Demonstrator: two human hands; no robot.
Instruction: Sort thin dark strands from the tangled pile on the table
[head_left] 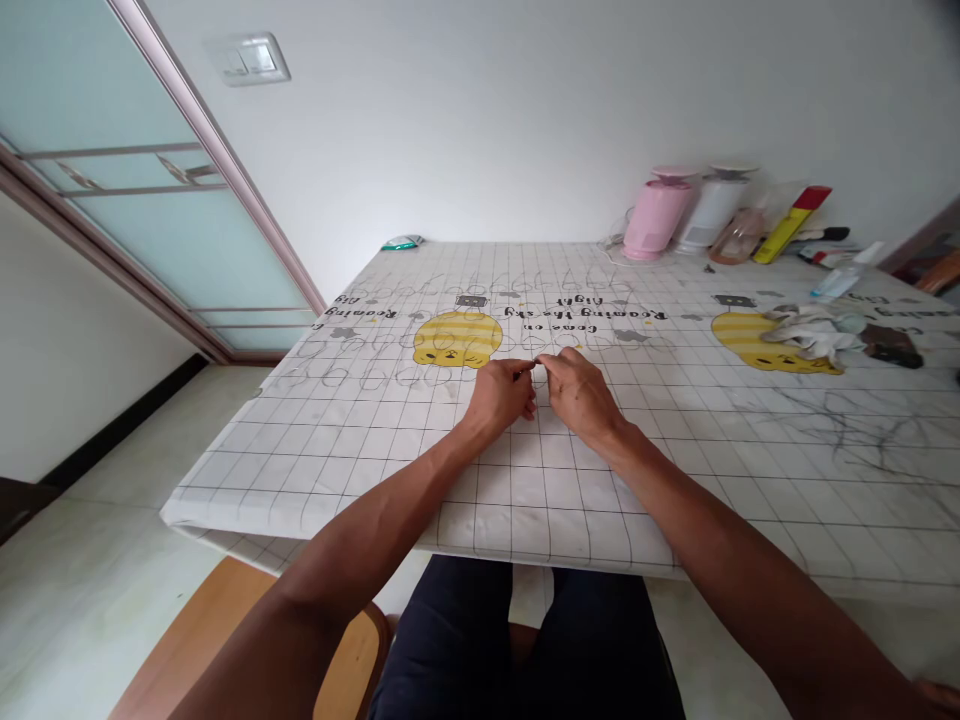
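Over the middle of the table, my left hand [502, 393] and my right hand [581, 395] meet at their fingertips, both closed in a pinch. A tiny dark bit shows where the fingertips come together, too small to name. Around and beyond my hands, rows of thin grey wire-like loops with loose tails [375, 378] lie on the checked tablecloth [480, 515]. To the right, a loose tangle of thin dark strands [862, 430], like wire or thread, is spread on the cloth.
Crumpled whitish gloves [810, 335] and a dark brown item [892, 345] lie at the right. Along the wall stand a pink device [658, 215], a white device [711, 212], a yellow-red box [791, 225] and bottles. A green packet [403, 242] sits at the far left corner. A wooden stool [202, 640] is below left.
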